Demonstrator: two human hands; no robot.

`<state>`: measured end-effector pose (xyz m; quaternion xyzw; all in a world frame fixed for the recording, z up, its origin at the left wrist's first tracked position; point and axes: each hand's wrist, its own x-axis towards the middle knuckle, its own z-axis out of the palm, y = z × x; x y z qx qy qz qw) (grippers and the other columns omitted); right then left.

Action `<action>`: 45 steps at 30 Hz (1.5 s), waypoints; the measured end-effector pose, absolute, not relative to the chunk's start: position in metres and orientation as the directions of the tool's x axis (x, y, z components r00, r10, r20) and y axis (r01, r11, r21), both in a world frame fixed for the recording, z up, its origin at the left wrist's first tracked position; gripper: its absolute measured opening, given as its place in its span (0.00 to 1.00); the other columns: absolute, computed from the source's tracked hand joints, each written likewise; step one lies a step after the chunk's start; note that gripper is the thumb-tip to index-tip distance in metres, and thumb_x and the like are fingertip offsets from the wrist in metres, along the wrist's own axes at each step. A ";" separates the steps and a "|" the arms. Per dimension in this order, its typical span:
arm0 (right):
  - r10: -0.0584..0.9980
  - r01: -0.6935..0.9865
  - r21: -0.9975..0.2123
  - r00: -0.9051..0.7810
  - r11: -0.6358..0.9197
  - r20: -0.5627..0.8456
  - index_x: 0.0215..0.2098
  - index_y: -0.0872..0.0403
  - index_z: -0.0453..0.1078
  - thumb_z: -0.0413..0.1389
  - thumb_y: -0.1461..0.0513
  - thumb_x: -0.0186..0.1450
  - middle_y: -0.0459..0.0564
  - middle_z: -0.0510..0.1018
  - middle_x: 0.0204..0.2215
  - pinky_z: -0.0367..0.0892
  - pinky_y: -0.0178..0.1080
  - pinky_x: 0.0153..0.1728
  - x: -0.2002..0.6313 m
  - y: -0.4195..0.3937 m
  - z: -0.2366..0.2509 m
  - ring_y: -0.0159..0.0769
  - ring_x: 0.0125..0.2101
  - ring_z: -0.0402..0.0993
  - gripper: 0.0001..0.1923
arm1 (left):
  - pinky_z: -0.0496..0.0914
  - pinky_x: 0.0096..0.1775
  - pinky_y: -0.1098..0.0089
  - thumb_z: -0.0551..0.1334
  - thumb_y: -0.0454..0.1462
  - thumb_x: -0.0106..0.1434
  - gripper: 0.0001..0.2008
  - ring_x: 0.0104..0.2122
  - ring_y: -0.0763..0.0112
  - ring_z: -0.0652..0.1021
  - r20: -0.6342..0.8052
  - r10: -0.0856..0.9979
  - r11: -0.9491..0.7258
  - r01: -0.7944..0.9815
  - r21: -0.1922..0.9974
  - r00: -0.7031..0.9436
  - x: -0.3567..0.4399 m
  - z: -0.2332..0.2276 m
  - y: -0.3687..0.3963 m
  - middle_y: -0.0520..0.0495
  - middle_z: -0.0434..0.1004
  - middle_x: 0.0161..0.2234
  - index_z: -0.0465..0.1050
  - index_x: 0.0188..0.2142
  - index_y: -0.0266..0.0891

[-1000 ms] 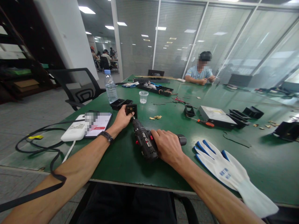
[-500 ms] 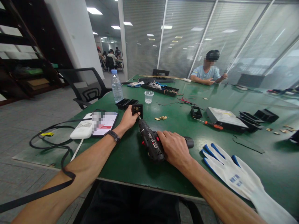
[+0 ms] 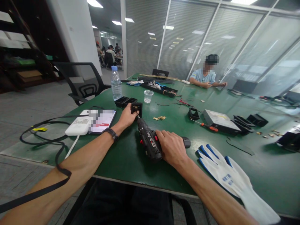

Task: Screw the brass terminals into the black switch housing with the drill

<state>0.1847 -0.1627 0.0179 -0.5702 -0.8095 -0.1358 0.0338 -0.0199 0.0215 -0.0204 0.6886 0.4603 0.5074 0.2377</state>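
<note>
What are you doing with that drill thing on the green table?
A person sits at the green table. Their right hand grips a black cordless drill, and its bit points into a small black box that the left hand steadies on the tabletop. A white and blue work glove lies to the right, and a phone lies to the left. Another person works at the far end.

- Drill (image 3: 150, 143): 1
- Water bottle (image 3: 116, 82): 1
- Plastic cup (image 3: 148, 96): 1
- Screwdriver (image 3: 204, 125): 1
- Phone (image 3: 102, 120): 1
- White gloves (image 3: 228, 175): 1 pair
- Office chair (image 3: 82, 82): 1
- Disc drive (image 3: 219, 119): 1
- Power bank (image 3: 77, 126): 1
</note>
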 end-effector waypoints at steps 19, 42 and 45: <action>0.920 0.936 0.184 -0.334 0.299 0.205 0.48 0.52 0.63 0.55 0.64 0.58 0.52 0.77 0.40 0.59 0.42 0.36 0.183 -0.161 0.018 0.43 0.38 0.73 0.19 | 0.71 0.50 0.60 0.64 0.41 0.57 0.21 0.46 0.58 0.79 0.432 0.900 -0.405 0.460 0.790 0.052 -0.021 -0.017 0.022 0.40 0.79 0.47 0.67 0.49 0.38; 0.914 0.936 0.151 -0.344 0.317 0.214 0.48 0.52 0.63 0.56 0.62 0.60 0.52 0.77 0.40 0.62 0.42 0.37 0.185 -0.162 0.020 0.43 0.39 0.74 0.17 | 0.72 0.50 0.59 0.64 0.43 0.57 0.21 0.46 0.57 0.79 0.449 0.892 -0.412 0.485 0.771 0.043 -0.024 -0.024 0.031 0.41 0.79 0.47 0.68 0.48 0.39; 0.914 0.936 0.146 -0.346 0.321 0.213 0.47 0.53 0.63 0.57 0.62 0.60 0.52 0.77 0.40 0.62 0.41 0.37 0.185 -0.162 0.021 0.42 0.39 0.74 0.16 | 0.71 0.50 0.59 0.64 0.44 0.56 0.20 0.46 0.57 0.79 0.448 0.893 -0.410 0.488 0.771 0.042 -0.023 -0.022 0.029 0.41 0.78 0.47 0.68 0.48 0.40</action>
